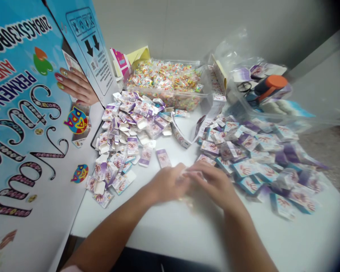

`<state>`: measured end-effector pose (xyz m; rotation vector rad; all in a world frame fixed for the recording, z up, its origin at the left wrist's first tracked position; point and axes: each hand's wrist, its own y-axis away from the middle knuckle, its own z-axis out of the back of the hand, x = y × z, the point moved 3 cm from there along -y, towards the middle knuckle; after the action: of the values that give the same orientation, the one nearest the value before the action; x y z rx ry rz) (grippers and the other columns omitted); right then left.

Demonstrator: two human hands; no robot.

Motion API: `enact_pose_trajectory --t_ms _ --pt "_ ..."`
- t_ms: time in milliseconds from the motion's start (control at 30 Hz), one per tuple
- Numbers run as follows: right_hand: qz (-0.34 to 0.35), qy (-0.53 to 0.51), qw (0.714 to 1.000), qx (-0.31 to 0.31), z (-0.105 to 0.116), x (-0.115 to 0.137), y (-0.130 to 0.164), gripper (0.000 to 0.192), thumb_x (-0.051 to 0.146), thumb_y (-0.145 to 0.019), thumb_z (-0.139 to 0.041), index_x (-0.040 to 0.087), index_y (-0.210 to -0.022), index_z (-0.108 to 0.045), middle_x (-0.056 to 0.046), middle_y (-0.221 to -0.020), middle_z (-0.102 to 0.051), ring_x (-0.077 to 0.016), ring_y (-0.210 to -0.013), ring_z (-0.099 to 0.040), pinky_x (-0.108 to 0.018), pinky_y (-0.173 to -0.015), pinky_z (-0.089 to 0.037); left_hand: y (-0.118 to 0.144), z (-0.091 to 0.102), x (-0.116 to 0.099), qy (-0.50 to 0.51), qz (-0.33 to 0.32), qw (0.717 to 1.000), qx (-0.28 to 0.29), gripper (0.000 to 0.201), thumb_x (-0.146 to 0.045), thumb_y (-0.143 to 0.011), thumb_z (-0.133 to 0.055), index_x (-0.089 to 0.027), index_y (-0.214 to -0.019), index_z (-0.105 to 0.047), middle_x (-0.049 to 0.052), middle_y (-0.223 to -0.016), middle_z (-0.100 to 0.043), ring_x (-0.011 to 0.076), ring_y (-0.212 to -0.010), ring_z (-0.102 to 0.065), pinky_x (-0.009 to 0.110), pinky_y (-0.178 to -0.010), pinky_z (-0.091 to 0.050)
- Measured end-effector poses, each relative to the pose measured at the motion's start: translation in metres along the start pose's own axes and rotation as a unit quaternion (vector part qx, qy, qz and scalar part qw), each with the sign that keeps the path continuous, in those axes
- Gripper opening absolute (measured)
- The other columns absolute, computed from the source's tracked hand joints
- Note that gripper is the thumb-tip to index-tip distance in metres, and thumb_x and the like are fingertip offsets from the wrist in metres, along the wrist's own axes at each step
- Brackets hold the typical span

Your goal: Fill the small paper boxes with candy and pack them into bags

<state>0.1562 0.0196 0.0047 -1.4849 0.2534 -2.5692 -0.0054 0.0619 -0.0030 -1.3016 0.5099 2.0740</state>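
Both hands are meeting at the middle of the white tabletop (170, 230), working on one small box (193, 174) that is sitting between them. The left hand (167, 185) is curling its fingers onto the box's left end, and the right hand (215, 184) is pressing on its right end; the fingers of both are closing on the box, though motion blur is hiding the exact grip. The box is showing as a pale, flat little carton with a hint of purple, mostly covered by the fingers.

A heap of folded boxes (130, 128) is lying to the left of the hands, white and purple with a printed hand on each. A second heap of filled boxes (260, 158), purple and teal, is spreading out to the right, just beside the right hand. Behind them a clear tub of colourful sweets (167, 81) is standing near the wall, and a plastic bag (257, 87) holding an orange-capped item and scissors is lying to its right.

A large blue carton (22, 124) is leaning on the left edge, printed with a manicured hand. Its writing is reading sideways: "20BAGSX30PCS", "PERMEN" and a beaded script word that I cannot make out whole. A round "DPA"-like logo is showing below.
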Motion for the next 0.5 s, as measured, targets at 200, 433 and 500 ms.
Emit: enact_pose_trajectory --t_ms 200,433,500 --pt "0.004 0.061 0.977 -0.202 -0.021 -0.004 0.005 0.026 0.034 -0.086 -0.069 0.024 -0.108 -0.060 -0.005 -0.092 -0.065 -0.0188 -0.079 -0.062 -0.035 -0.071 -0.053 0.002 -0.004 0.002 0.057 0.013 0.998 0.003 0.022 -0.033 -0.085 -0.059 -0.021 -0.098 -0.045 -0.001 -0.076 -0.058 0.0140 -0.061 -0.055 0.023 -0.055 -0.035" --pt "0.089 0.136 0.975 -0.152 -0.028 0.010 0.006 0.022 0.023 -0.093 -0.056 0.028 -0.109 -0.070 -0.010 -0.129 -0.062 -0.0272 -0.111 -0.054 -0.051 -0.095 -0.045 -0.002 -0.002 0.006 0.132 0.037 0.989 -0.064 0.026 -0.031 -0.088 -0.057 -0.020 -0.109 -0.045 0.001 -0.085 -0.061 0.0155 -0.074 -0.059 0.023 -0.062 -0.041" --pt "0.053 0.084 0.987 -0.128 -0.024 0.008 0.004 0.017 0.026 -0.093 -0.057 0.027 -0.103 -0.072 -0.009 -0.127 -0.063 -0.0267 -0.113 -0.056 -0.050 -0.098 -0.045 -0.002 -0.001 0.002 0.142 0.028 0.988 -0.058 0.024 -0.031 -0.089 -0.056 -0.020 -0.108 -0.047 0.001 -0.084 -0.061 0.0152 -0.073 -0.058 0.023 -0.062 -0.041"
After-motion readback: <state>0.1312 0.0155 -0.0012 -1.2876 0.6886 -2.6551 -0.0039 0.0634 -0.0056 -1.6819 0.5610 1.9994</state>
